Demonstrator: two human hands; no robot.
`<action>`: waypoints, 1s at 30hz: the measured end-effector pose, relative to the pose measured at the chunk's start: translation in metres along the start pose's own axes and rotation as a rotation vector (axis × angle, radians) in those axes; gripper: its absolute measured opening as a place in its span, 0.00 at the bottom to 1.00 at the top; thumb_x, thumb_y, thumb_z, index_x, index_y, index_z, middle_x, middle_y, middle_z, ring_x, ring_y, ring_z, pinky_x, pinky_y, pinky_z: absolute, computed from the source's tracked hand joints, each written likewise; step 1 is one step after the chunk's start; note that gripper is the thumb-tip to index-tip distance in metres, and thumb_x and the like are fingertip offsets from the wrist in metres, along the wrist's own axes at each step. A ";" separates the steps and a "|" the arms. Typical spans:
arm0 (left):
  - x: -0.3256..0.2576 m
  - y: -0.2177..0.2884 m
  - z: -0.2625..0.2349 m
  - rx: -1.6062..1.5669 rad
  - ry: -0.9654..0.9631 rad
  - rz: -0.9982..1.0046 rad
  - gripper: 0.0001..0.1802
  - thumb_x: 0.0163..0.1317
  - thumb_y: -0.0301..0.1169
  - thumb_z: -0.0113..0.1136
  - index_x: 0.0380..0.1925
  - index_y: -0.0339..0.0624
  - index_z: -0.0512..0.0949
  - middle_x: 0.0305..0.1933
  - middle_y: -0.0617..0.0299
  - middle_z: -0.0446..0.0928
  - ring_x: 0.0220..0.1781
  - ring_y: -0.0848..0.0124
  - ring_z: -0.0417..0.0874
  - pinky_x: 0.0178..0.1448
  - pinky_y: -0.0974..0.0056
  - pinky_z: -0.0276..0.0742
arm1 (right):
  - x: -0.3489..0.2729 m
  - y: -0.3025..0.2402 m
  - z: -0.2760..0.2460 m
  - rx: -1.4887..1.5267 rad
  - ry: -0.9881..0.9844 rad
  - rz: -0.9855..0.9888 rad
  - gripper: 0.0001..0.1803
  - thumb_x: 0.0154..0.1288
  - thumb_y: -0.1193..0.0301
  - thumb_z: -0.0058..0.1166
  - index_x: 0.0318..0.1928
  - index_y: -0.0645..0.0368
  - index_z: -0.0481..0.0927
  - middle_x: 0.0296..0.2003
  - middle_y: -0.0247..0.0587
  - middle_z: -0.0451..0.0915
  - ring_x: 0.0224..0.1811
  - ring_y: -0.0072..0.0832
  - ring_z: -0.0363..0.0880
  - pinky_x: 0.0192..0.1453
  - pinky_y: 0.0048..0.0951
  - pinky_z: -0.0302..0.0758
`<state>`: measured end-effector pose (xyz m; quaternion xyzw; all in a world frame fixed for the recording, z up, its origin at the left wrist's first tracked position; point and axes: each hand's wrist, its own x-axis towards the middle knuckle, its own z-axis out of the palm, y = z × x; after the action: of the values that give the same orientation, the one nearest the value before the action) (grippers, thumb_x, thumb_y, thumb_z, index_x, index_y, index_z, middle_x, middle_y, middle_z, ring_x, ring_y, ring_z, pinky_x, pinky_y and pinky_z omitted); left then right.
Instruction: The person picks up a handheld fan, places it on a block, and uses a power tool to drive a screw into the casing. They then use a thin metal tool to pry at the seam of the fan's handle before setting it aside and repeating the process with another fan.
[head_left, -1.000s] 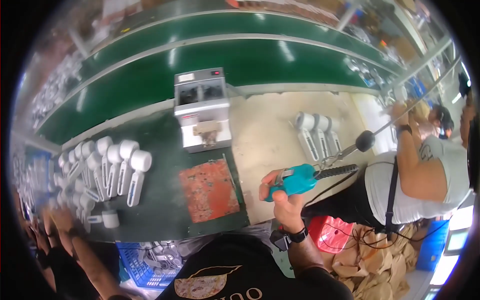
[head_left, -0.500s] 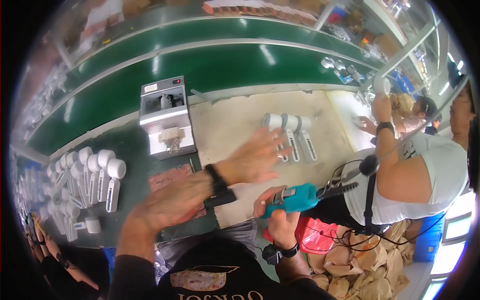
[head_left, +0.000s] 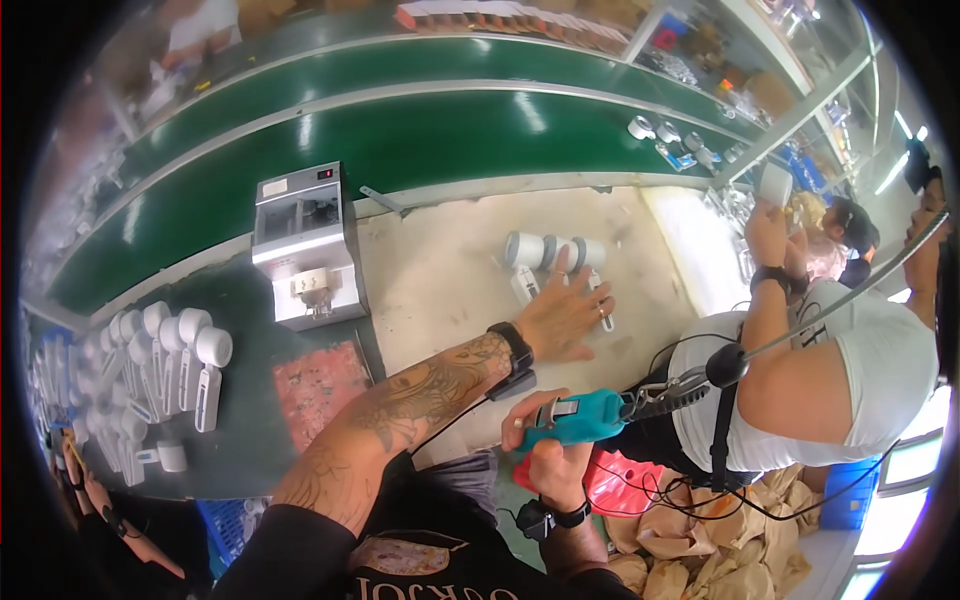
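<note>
Head view, left hand: the left hand (head_left: 562, 318) lies flat on the pale worktop (head_left: 450, 270), fingers spread apart, fingertips touching the nearest of the white handheld devices (head_left: 555, 262); it grips nothing.
Head view, white handheld devices: three of them lie side by side near the worktop's far edge, round heads toward the conveyor, handles pointing back to the person; the hand covers part of the handles.
Head view, right hand: the right hand (head_left: 548, 452) sits at the near edge of the worktop, fingers clamped round the teal electric screwdriver (head_left: 578, 417), whose black tip end points right, with cables running off it.
Head view, conveyor: a green conveyor belt (head_left: 420, 140) runs along the far side of the worktop.
Head view, grey machine: a small grey box machine (head_left: 300, 245) stands at the worktop's left far corner, beside the dark mat.
Head view, left side: a row of more white devices (head_left: 170, 350) lies on the dark mat, with a reddish patterned pad (head_left: 322, 385) just right of them.
Head view, neighbour: another person in a white shirt (head_left: 840, 390) works at the right, one hand raised holding a white piece (head_left: 775, 185).
</note>
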<state>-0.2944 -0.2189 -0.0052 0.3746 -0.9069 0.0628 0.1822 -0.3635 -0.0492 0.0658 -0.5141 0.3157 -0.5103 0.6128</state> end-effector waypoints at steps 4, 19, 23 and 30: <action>-0.002 -0.011 0.005 -0.034 0.046 -0.027 0.34 0.61 0.61 0.58 0.60 0.52 0.76 0.64 0.61 0.72 0.70 0.52 0.68 0.75 0.27 0.44 | -0.002 0.006 0.003 0.020 -0.013 0.023 0.41 0.57 0.38 0.67 0.45 0.69 0.74 0.26 0.40 0.76 0.28 0.28 0.77 0.31 0.27 0.74; -0.113 -0.036 -0.049 -0.072 -0.023 -0.046 0.26 0.63 0.55 0.58 0.49 0.47 0.80 0.54 0.61 0.74 0.60 0.55 0.71 0.75 0.36 0.51 | 0.011 0.013 0.025 -0.024 -0.034 0.070 0.43 0.54 0.36 0.67 0.45 0.68 0.74 0.25 0.38 0.75 0.26 0.27 0.77 0.29 0.26 0.74; -0.126 -0.031 -0.067 -0.122 0.029 -0.066 0.27 0.60 0.55 0.61 0.48 0.45 0.80 0.55 0.60 0.74 0.62 0.55 0.72 0.75 0.38 0.52 | 0.011 0.022 0.020 0.155 -0.127 0.040 0.31 0.60 0.57 0.72 0.51 0.69 0.74 0.33 0.41 0.78 0.32 0.26 0.77 0.36 0.26 0.74; -0.130 -0.057 -0.109 -0.248 0.002 -0.718 0.33 0.62 0.58 0.59 0.47 0.36 0.77 0.48 0.49 0.80 0.50 0.51 0.82 0.53 0.52 0.79 | 0.015 0.012 0.021 -0.037 -0.001 0.018 0.42 0.55 0.37 0.67 0.44 0.68 0.74 0.25 0.38 0.73 0.25 0.28 0.76 0.29 0.28 0.73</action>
<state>-0.1390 -0.1472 0.0451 0.6437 -0.7184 -0.1147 0.2375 -0.3368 -0.0575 0.0624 -0.5228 0.3295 -0.4986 0.6079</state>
